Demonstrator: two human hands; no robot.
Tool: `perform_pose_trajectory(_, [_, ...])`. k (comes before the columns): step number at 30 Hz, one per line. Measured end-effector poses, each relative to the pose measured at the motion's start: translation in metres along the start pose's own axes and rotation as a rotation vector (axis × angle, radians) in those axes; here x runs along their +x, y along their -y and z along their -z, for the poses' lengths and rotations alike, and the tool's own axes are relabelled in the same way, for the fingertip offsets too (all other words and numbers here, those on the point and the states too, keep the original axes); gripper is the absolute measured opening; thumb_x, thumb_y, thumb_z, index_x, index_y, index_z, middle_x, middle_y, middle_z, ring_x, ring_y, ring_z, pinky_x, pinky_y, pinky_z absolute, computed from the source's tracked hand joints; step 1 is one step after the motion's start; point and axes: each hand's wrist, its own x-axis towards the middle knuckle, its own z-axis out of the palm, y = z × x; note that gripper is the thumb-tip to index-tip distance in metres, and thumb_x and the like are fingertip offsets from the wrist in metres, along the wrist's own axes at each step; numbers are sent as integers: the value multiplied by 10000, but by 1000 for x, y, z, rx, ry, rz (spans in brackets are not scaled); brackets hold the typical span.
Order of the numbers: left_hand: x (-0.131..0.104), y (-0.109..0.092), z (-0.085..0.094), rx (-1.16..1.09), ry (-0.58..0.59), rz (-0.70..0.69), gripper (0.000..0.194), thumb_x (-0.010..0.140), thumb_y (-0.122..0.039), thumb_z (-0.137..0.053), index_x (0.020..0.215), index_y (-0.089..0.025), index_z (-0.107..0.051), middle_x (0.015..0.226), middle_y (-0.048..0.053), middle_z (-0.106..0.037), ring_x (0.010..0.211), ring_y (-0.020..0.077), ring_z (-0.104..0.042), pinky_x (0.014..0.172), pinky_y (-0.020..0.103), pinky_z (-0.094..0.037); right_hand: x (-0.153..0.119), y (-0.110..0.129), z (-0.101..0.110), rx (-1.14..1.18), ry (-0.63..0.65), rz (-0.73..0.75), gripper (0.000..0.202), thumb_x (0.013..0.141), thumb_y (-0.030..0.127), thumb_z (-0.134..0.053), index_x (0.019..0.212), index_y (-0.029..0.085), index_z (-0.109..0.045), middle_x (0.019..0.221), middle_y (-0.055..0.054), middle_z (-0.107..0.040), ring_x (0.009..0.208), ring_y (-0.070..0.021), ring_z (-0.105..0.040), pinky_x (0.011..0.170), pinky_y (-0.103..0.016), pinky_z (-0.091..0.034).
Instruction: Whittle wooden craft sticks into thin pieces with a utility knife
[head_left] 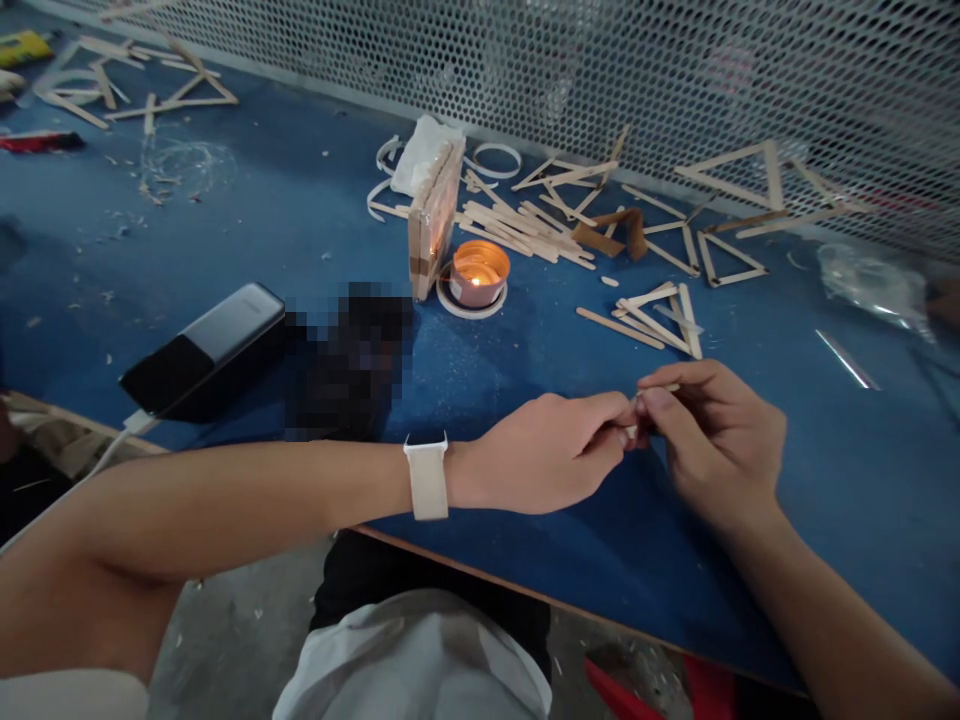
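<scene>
My left hand [551, 452], with a pale watch band at the wrist, is closed, its fingertips meeting those of my right hand [720, 440] above the front of the blue table. Between the right thumb and forefinger a pale wooden stick [671, 387] shows only its tip. A light end also peeks out at the left fingertips; whether it belongs to the same stick I cannot tell. Beyond the hands lie a small group of joined craft sticks [660, 318] and a single craft stick [619, 328]. A lit candle in a tin [480, 275] burns farther back on the left.
Beside the candle stands a wrapped flat block [436, 220]. Loose craft sticks [525, 230] and stick triangles [731, 258] lie along the perforated metal screen [600, 80]. A power bank [202, 350] with a cable sits at left, near a blurred-out dark object [349, 365].
</scene>
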Motion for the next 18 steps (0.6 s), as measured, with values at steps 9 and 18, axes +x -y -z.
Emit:
perform_pose_trajectory(9, [-4, -2, -5, 385, 182, -28, 251, 1040, -284, -401, 1110, -253, -640, 1061, 33, -777, 932, 268, -768, 814, 381, -548, 35, 20, -11, -170, 142, -6, 48, 908, 278, -721, 871, 249, -726, 563, 38, -615, 472, -138, -585, 465, -270, -486])
perform_pose_trajectory(18, [-6, -2, -2, 429, 222, -47, 256, 1029, -277, -397, 1103, -251, -641, 991, 37, -787, 876, 268, -766, 757, 382, -540, 140, 15, -64, -56, 229, 38, 313, 941, 385, -725, 1215, 233, -711, 1194, -117, -762, 844, -228, -783, 661, -369, -668])
